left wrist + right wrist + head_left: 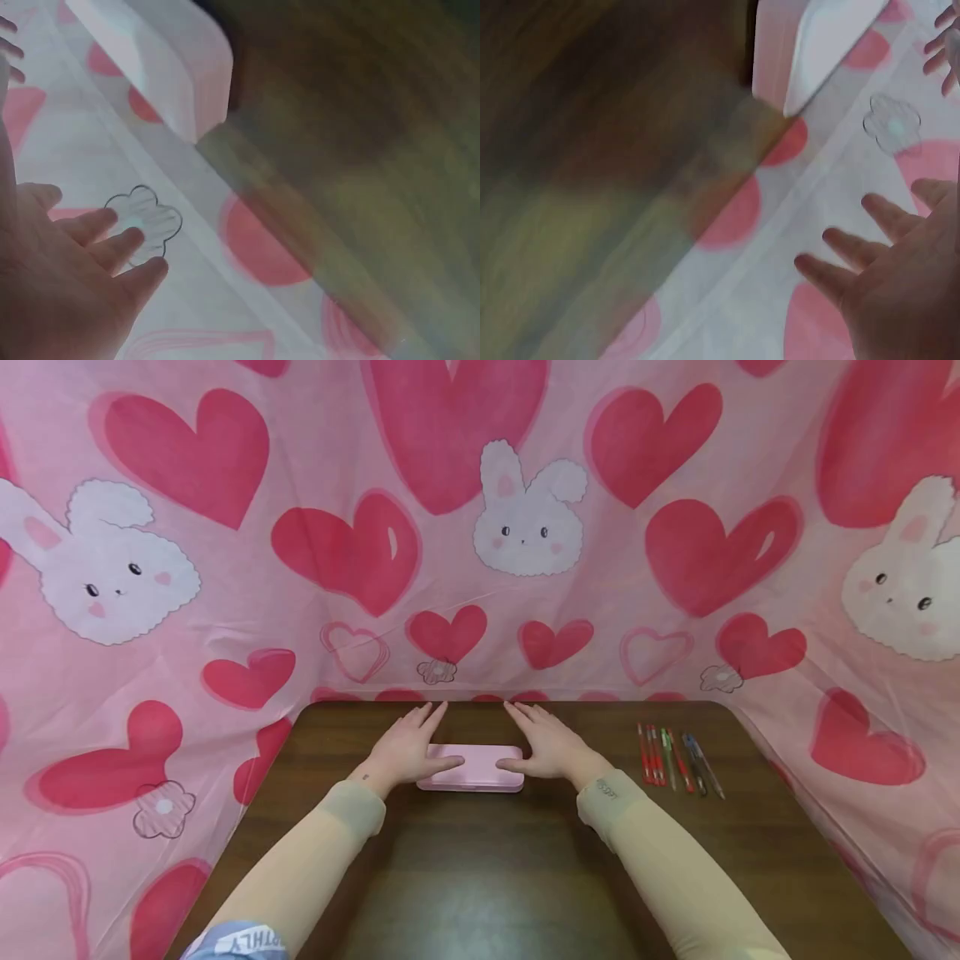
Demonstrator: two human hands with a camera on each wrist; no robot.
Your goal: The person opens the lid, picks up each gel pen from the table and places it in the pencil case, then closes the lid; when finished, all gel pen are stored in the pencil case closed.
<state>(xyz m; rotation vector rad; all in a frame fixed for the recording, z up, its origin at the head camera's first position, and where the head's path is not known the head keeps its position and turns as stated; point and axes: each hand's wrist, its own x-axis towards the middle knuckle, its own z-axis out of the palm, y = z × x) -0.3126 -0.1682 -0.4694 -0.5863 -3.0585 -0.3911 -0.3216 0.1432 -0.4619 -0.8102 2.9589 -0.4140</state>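
A closed pink pencil case (480, 777) lies crosswise on the dark wooden table. At its left end is my left hand (407, 750), fingers straight and spread toward the far edge, its thumb overlapping the lid in the head view. My right hand (553, 748) mirrors it at the right end, thumb pointing inward over the lid. Both wrist views show a gap between the straight fingers and the case, whose rounded corner stands out in the left wrist view. Neither hand grips anything.
Several pens (678, 762) with red, green and dark parts lie side by side on the table (495, 868), to the right of my right hand. A pink cloth (450, 585) printed with hearts and rabbits hangs behind the table and along both sides.
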